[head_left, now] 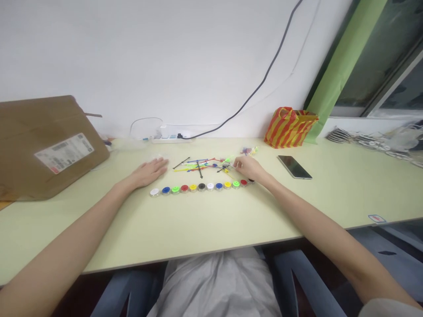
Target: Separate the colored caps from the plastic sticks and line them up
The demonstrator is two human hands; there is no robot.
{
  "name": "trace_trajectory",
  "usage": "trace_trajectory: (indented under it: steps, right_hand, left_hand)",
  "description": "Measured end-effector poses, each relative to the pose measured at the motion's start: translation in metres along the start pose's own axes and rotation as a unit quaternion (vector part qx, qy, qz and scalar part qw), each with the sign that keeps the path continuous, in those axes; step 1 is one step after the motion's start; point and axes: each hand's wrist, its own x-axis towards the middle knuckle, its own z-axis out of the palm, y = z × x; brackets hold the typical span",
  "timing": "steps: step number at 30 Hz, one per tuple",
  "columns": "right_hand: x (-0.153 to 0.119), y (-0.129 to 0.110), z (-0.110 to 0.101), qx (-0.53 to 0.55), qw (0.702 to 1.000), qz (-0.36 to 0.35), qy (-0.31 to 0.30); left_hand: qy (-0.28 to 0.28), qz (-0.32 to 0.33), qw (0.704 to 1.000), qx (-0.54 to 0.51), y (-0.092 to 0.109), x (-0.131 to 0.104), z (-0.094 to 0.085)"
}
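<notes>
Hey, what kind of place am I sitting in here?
Probably a home or small-office desk by a window. A pale green desk stands against a white wall, with a power strip, a phone, a cardboard box and a striped bag on it.

You have bare pale-green tabletop point(205, 220) open in front of the row of coloured round caps point(201, 186), while the scattered thin coloured sticks point(201, 165), brown cardboard box point(46, 145) and black phone point(294, 167) block the far side.
</notes>
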Motion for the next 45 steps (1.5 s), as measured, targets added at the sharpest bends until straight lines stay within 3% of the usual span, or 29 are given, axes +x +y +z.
trace_trajectory:
  steps: [6,10,13,15,17,19,23,26,31,37,41,45]
  right_hand:
    - [0.0,0.01,-0.017,-0.008,0.999,0.022,0.028]
    - [-0.004,0.01,-0.036,-0.049,0.988,0.047,0.139]
    - [-0.009,-0.005,-0.039,0.038,0.974,0.018,0.225]
    - [-0.015,-0.024,-0.034,0.18,0.957,-0.035,0.225]
    - [-0.024,-0.048,-0.026,0.323,0.925,-0.086,0.183]
    - [-0.034,-0.073,-0.019,0.429,0.888,-0.127,0.106]
    - [-0.052,-0.106,-0.016,0.559,0.814,-0.158,-0.012]
    - [-0.056,-0.109,-0.021,0.593,0.786,-0.165,-0.056]
    - [-0.049,-0.098,-0.017,0.571,0.802,-0.169,-0.037]
    - [-0.049,-0.099,-0.007,0.48,0.858,-0.181,-0.015]
    - [-0.059,-0.104,-0.011,0.468,0.864,-0.182,0.015]
    - [-0.062,-0.105,-0.007,0.409,0.88,-0.234,0.058]
  left_hand:
    - [0.017,0.001,1.0,-0.011,-0.003,0.001,0.002]
    - [0.042,-0.018,0.998,-0.036,0.0,-0.002,0.001]
    - [0.1,0.001,0.994,-0.043,0.014,-0.008,-0.009]
    - [0.187,0.038,0.98,-0.053,0.034,-0.015,-0.02]
    - [0.269,0.085,0.956,-0.085,0.063,-0.023,-0.032]
    - [0.298,0.141,0.934,-0.136,0.1,-0.033,-0.041]
    - [0.209,0.272,0.91,-0.233,0.171,-0.052,-0.047]
    - [0.187,0.264,0.899,-0.296,0.201,-0.057,-0.048]
    - [0.235,0.229,0.894,-0.304,0.203,-0.05,-0.047]
    - [0.247,0.241,0.912,-0.221,0.193,-0.051,-0.031]
    - [0.247,0.232,0.919,-0.2,0.193,-0.056,-0.026]
    - [0.271,0.207,0.92,-0.193,0.193,-0.057,-0.027]
